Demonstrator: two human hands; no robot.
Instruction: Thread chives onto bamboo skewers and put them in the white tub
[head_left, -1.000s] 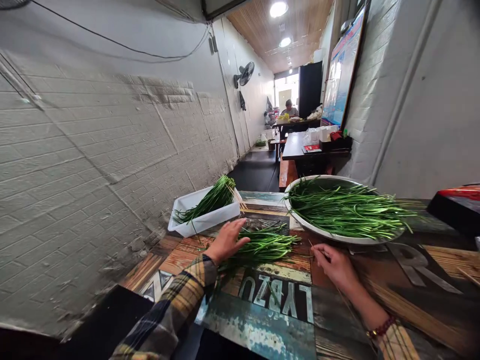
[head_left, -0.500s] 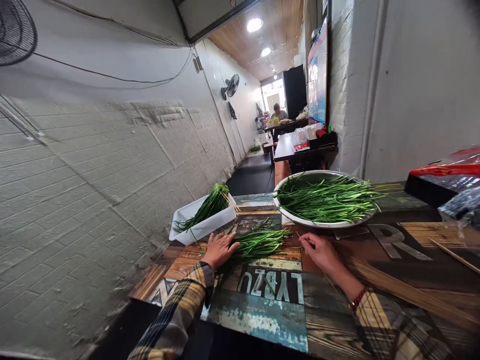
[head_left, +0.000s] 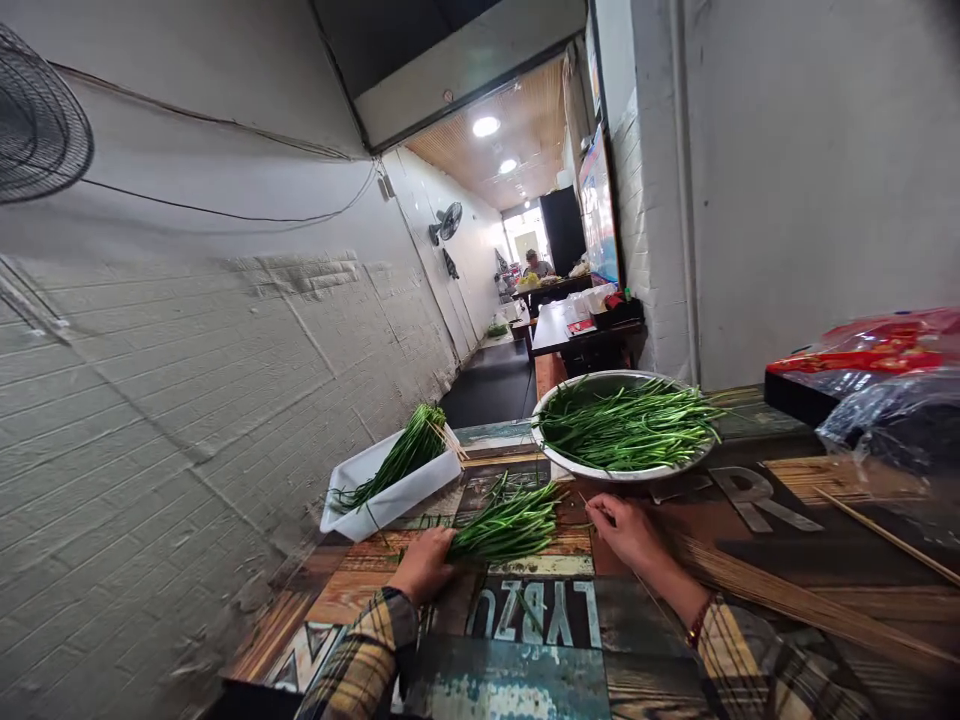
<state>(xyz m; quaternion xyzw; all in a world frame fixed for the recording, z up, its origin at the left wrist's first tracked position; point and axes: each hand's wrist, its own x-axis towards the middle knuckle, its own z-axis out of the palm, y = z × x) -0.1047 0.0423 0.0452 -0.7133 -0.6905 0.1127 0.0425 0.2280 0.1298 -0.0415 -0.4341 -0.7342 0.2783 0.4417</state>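
On the patterned tabletop lies a loose bunch of green chives. My left hand is closed on the bunch's left end, its fingers curled and partly hidden. My right hand, to the right of the bunch, pinches a thin bamboo skewer whose tip pokes out past the fingertips. More bamboo skewers lie spread beneath and beyond my right forearm. A white plastic tray at the left holds chives threaded on skewers. Behind the bunch stands a metal bowl full of loose chives.
Plastic bags with red packaging sit at the right back, beside a dark box. A thicker stick lies at the right. A brick wall borders the left. Farther off, a person sits behind another table.
My left hand has gone from lying flat with fingers spread to curling round the chives' left end. My right hand keeps its pinch on the skewer. The camera view has tilted up.
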